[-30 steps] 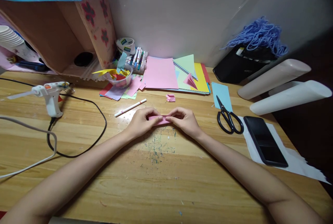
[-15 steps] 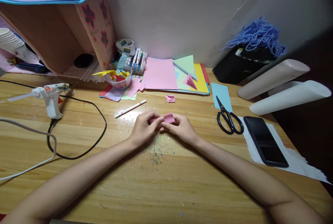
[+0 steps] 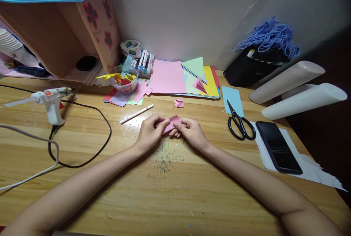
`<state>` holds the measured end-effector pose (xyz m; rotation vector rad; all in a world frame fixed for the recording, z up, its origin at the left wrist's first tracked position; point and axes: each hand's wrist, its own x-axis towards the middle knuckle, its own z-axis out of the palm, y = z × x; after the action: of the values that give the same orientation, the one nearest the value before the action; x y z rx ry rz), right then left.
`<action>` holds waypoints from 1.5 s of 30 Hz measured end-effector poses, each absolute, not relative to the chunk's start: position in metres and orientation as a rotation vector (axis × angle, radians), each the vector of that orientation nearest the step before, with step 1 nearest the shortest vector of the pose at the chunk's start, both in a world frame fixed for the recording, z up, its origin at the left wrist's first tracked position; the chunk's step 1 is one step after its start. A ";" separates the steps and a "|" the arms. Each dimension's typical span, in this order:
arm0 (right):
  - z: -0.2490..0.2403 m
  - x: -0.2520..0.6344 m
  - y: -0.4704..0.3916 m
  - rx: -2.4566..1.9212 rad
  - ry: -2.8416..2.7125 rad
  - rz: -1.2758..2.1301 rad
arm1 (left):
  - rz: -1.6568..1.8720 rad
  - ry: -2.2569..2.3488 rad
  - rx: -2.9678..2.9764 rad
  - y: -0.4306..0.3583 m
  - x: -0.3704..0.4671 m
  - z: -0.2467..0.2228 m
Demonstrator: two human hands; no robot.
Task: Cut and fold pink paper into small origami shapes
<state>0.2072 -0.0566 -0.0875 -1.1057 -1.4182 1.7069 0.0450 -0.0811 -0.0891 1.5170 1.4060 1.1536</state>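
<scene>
A small pink piece of paper (image 3: 170,124) is held between both hands over the middle of the table. My left hand (image 3: 150,130) grips its left part, thumb on top and fingers behind. At its right edge my right hand (image 3: 192,131) pinches it between thumb and fingers, with the other fingertips curled below. Whether the paper is folded under the fingers I cannot tell. Just beyond the hands lies a small folded pink paper piece (image 3: 179,103). A white marker (image 3: 136,114) rests to the left of it.
Scissors (image 3: 241,124) lie partly on blue paper, with a phone (image 3: 279,147) beside them. A corded glue gun (image 3: 53,106) sits at left. Behind are a bowl of paper scraps (image 3: 126,86), stacked coloured sheets (image 3: 168,77) and white rolls (image 3: 304,100).
The pink paper has turned and tilted, so more of its face shows between the hands. My right hand's thumb has shifted to the paper's right edge. The view has moved slightly.
</scene>
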 end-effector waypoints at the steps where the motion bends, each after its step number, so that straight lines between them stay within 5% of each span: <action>1: -0.088 0.207 -0.056 -1.100 -1.423 1.711 | 1.153 1.410 1.518 -0.081 0.045 -0.089; 45: -0.088 0.214 -0.053 -1.127 -1.641 1.396 | 1.002 1.332 1.426 -0.080 0.043 -0.079</action>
<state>0.2139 -0.0530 -0.0881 -1.1268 -1.6409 1.3962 0.0425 -0.0797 -0.0788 1.4256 1.3318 1.0016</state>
